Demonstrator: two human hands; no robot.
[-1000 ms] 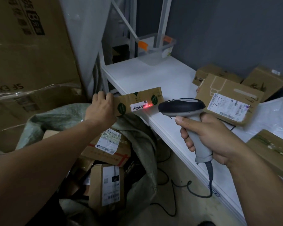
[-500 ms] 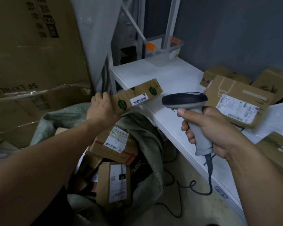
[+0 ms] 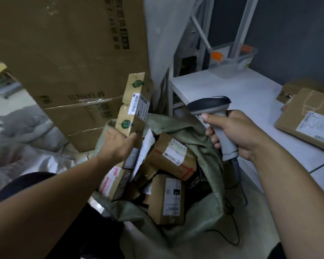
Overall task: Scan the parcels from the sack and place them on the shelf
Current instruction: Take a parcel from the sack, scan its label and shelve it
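My left hand (image 3: 118,143) grips the lower end of a long narrow cardboard parcel (image 3: 136,103) with green round stickers and a white barcode label; it stands almost upright above the sack. My right hand (image 3: 238,133) holds a grey barcode scanner (image 3: 211,109) by its handle, its dark head pointing left, level with the parcel's lower half. Below both hands the green sack (image 3: 204,146) lies open with several labelled cardboard parcels (image 3: 173,156) inside. The white shelf (image 3: 223,86) runs along the right.
A flat labelled box (image 3: 310,118) and another carton (image 3: 292,88) lie on the shelf at right. A clear plastic bin (image 3: 232,58) sits at the shelf's far end. Large cartons (image 3: 64,53) stand behind the sack. The scanner cable (image 3: 238,230) trails on the floor.
My left hand has turned the narrow parcel from lying sideways near the shelf edge to nearly upright, drawing it left over the sack. The red scan line is gone. The scanner hand stayed about in place.
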